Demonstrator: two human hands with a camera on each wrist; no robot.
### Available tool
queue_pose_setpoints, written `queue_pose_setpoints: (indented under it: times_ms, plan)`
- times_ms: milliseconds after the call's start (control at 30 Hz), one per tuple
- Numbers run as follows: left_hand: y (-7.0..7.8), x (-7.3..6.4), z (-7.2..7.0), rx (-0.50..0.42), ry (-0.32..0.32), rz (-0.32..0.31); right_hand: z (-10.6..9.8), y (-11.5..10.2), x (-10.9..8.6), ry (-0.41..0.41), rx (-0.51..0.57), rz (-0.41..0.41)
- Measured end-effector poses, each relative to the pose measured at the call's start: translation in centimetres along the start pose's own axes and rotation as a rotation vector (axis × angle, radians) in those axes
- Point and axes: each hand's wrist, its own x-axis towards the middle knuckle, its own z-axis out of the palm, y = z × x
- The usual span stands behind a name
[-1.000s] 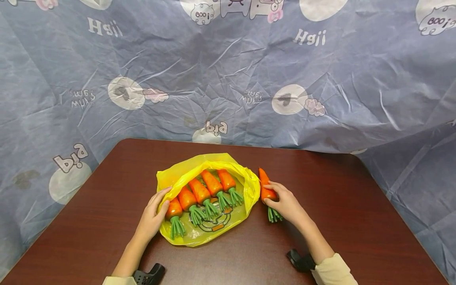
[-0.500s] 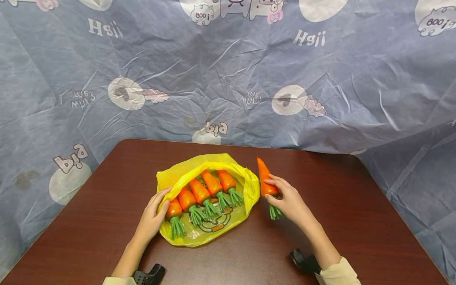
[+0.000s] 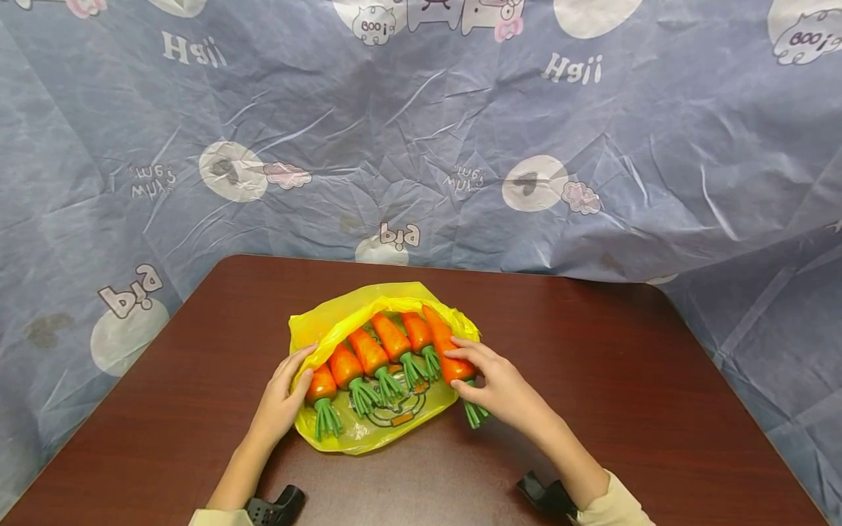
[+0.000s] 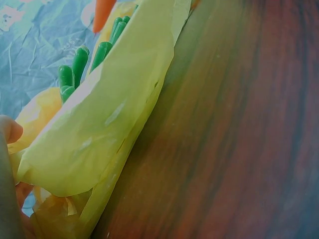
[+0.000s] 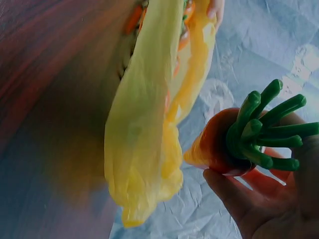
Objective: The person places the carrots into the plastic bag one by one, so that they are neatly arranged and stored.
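A yellow plastic bag [image 3: 309, 330] lies on the table with its mouth facing me. Several orange carrots [image 3: 368, 351] with green stems sit side by side inside. My left hand [image 3: 279, 402] grips the left edge of the bag's mouth, thumb on the inner side; the left wrist view shows the bag's pale wall [image 4: 114, 119] beside it. Between the thumb and fingers of my right hand [image 3: 503, 383] is another carrot [image 3: 442, 340], pointed end away from me, overlapping the right side of the bag opening. Its green stems [image 5: 269, 129] face the right wrist camera.
The dark brown table [image 3: 592, 343] extends to both sides and beyond the bag. A blue-grey printed cloth [image 3: 408, 131] hangs behind it. Black devices are strapped on both wrists, one under the right wrist [image 3: 544, 495].
My right hand has lifted the carrot from right of the bag and brought it left over the bag's opening. My left hand stays in place on the bag's edge.
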Motion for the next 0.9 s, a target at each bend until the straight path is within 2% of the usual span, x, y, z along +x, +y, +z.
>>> queue_pose_setpoints:
  times_ms: [233,600,900]
  plan:
    - [-0.2,0.1,0.0,0.002,0.0,0.014,1.3,-0.6,0.8,-0.103,-0.021,-0.056]
    - [0.0,0.0,0.0,0.01,0.0,-0.002,2.4,0.4,4.6,-0.249,-0.014,0.005]
    - [-0.2,0.1,0.0,0.021,0.002,0.02,3.3,1.0,7.8,-0.282,-0.067,0.041]
